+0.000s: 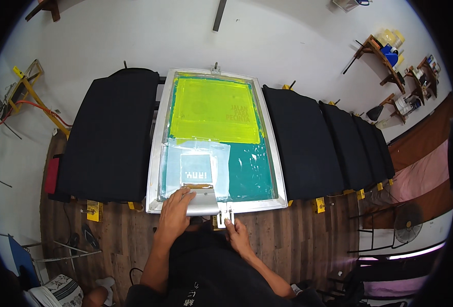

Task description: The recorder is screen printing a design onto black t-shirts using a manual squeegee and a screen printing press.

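Note:
A screen-printing frame (280, 179) with a silvery metal rim lies straight in front of me. Its mesh is yellow-green (206, 112) at the far part and teal (247, 174) nearer me, with a pale coated patch at the near left. My left hand (174, 212) grips a squeegee (203, 202) with a grey handle, which rests at the frame's near edge below a small stencil window. At the middle of that near edge, a slotted metal bracket (225, 219) sticks out toward me. My right hand (239, 239) pinches it, thumb on top.
Black garments on printing boards stand left (108, 133) and right (303, 143) of the frame, with more farther right. Yellow brackets (94, 211) sit under them. Wall shelves (385, 61), a fan (408, 223) and another person's leg (96, 298) show around the edges.

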Demonstrator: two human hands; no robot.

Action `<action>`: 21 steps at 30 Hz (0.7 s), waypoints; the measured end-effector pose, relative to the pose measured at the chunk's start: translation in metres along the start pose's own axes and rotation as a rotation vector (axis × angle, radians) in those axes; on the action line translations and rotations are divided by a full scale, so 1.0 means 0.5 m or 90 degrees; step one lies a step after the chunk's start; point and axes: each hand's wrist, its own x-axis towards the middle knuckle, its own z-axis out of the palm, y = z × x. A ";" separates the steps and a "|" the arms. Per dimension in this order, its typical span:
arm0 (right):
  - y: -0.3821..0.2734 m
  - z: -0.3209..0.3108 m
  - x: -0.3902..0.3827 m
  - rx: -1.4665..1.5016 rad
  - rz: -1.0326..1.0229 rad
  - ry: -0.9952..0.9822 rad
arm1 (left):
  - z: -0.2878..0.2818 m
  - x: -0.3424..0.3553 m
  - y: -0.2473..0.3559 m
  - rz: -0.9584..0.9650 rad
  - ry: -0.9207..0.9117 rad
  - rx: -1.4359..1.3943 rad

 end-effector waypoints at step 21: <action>0.044 -0.004 0.012 -0.021 0.015 0.007 | -0.002 0.002 -0.004 -0.021 -0.003 -0.003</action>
